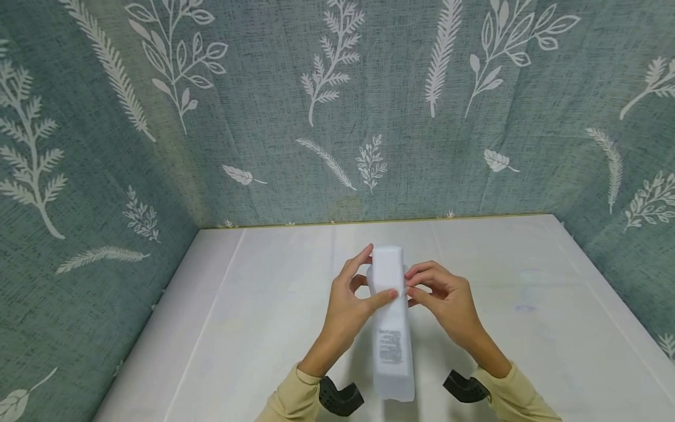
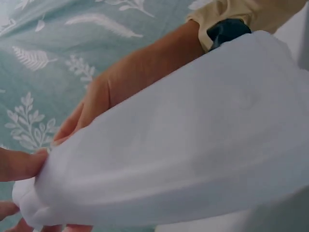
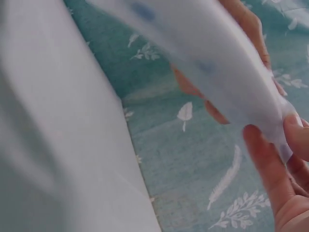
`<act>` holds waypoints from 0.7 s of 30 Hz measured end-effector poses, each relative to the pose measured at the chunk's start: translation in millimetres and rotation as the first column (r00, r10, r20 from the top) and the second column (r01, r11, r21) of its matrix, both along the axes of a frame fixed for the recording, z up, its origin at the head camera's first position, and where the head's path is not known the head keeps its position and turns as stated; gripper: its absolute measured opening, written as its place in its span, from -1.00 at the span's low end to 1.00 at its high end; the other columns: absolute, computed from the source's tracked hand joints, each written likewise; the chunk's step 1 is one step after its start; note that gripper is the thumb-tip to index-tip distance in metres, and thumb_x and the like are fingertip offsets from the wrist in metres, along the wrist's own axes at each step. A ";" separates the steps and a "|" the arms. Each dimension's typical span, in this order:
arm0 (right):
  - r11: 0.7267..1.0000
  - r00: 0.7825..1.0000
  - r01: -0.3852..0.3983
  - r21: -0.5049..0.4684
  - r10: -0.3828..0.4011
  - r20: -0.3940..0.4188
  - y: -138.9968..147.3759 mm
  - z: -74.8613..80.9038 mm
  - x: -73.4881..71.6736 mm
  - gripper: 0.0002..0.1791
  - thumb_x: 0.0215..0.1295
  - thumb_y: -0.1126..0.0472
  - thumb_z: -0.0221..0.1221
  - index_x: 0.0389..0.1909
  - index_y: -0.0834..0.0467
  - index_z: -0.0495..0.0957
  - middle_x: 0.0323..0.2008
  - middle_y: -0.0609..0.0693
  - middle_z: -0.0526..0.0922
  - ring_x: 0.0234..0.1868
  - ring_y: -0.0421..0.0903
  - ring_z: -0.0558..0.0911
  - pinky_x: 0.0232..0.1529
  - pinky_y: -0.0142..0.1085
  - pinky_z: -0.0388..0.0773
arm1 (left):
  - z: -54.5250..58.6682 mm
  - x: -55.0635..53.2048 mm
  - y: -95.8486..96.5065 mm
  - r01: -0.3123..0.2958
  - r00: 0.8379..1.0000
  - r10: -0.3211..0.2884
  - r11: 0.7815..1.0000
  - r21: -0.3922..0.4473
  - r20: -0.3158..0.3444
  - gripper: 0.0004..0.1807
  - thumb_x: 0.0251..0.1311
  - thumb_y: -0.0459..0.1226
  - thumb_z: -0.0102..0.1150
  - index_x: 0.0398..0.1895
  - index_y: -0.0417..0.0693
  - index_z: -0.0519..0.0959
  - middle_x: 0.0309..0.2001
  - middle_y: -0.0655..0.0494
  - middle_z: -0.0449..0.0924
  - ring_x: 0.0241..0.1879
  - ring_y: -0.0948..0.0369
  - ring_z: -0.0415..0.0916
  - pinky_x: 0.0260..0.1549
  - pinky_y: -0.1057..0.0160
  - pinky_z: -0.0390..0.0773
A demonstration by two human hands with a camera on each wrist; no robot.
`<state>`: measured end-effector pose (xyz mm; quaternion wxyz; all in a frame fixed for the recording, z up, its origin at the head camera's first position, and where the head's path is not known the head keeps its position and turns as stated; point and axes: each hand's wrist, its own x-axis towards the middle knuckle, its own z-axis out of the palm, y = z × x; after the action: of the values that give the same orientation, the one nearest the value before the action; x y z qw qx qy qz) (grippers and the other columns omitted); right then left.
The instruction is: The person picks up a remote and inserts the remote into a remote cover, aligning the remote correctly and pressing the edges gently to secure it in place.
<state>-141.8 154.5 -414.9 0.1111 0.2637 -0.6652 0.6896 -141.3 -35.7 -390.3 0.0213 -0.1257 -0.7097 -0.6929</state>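
Note:
A long, narrow white package (image 1: 389, 316) in thin, soft-looking wrapping stands out from the hands toward the person, with a block of small grey print near its lower end. On its left side my left hand (image 1: 348, 305) grips it, thumb across the printed face and fingers behind the far part. At the right edge my right hand (image 1: 443, 296) pinches the wrapping between thumb and fingers. Close up in the right wrist view, the right hand's fingertips (image 3: 294, 130) hold a thin flap at the package's end. Faint blue patches show on the package (image 3: 205, 65) there.
Beneath the hands is a white tabletop (image 1: 263, 310) with faint crease lines. Green-grey cloth (image 1: 263, 117) with white leaf prints walls it at the back and sides. Each cream sleeve has a black wrist mount (image 1: 340, 397) at its cuff.

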 end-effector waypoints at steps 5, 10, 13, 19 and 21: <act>0.999 0.999 -0.034 0.011 0.033 0.026 2.0 5.6 1.4 -0.87 0.13 0.59 0.18 -0.31 0.38 0.56 -0.10 0.22 0.42 -0.18 -0.03 0.59 -0.40 -0.07 0.65 | 1.5 -0.4 -2.1 0.022 0.998 -0.024 0.999 -0.040 -0.060 -0.15 -0.11 -0.42 0.45 0.31 0.21 0.36 0.07 0.09 0.40 -0.25 0.10 0.47 -0.34 0.20 0.58; 0.999 0.999 -0.044 0.012 0.044 0.024 2.8 13.2 0.9 -0.88 0.12 0.58 0.19 -0.32 0.39 0.58 -0.08 0.24 0.41 -0.23 0.01 0.62 -0.44 -0.06 0.65 | 2.1 -0.9 -3.1 0.042 0.995 -0.045 0.998 -0.036 -0.083 -0.15 -0.12 -0.44 0.45 0.30 0.21 0.37 0.07 0.09 0.41 -0.25 0.09 0.47 -0.33 0.22 0.57; 0.998 0.997 -0.055 0.008 0.055 0.055 0.8 14.1 0.8 -0.86 0.13 0.57 0.19 -0.27 0.40 0.58 -0.06 0.23 0.42 -0.19 0.03 0.61 -0.42 -0.06 0.65 | 0.2 -0.6 -3.2 0.031 0.997 -0.032 0.999 -0.027 -0.065 -0.15 -0.13 -0.46 0.45 0.30 0.22 0.37 0.08 0.10 0.41 -0.24 0.10 0.47 -0.33 0.23 0.57; 1.000 0.989 -0.017 0.005 0.016 0.150 -7.9 10.1 1.2 -0.61 0.13 0.51 0.23 0.01 0.36 0.43 0.02 0.20 0.42 -0.12 0.02 0.59 -0.42 -0.08 0.66 | -9.2 3.1 -1.4 -0.024 1.000 0.024 1.000 -0.007 -0.002 -0.15 -0.11 -0.46 0.43 0.32 0.21 0.36 0.13 0.11 0.40 -0.16 0.11 0.47 -0.33 0.23 0.58; 1.000 0.986 0.014 0.002 -0.014 0.168 -10.3 9.1 0.5 -0.51 0.12 0.50 0.25 0.09 0.32 0.38 0.03 0.19 0.41 -0.15 0.00 0.60 -0.44 -0.11 0.66 | -11.0 5.3 -1.1 -0.028 0.999 0.028 1.000 0.014 0.015 -0.19 -0.06 -0.44 0.41 0.31 0.19 0.37 0.15 0.13 0.41 -0.12 0.11 0.47 -0.38 0.22 0.60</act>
<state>-141.4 144.2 -405.8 0.0594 0.2000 -0.6742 0.7084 -135.9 -36.9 -401.2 0.0267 -0.1104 -0.7067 -0.6983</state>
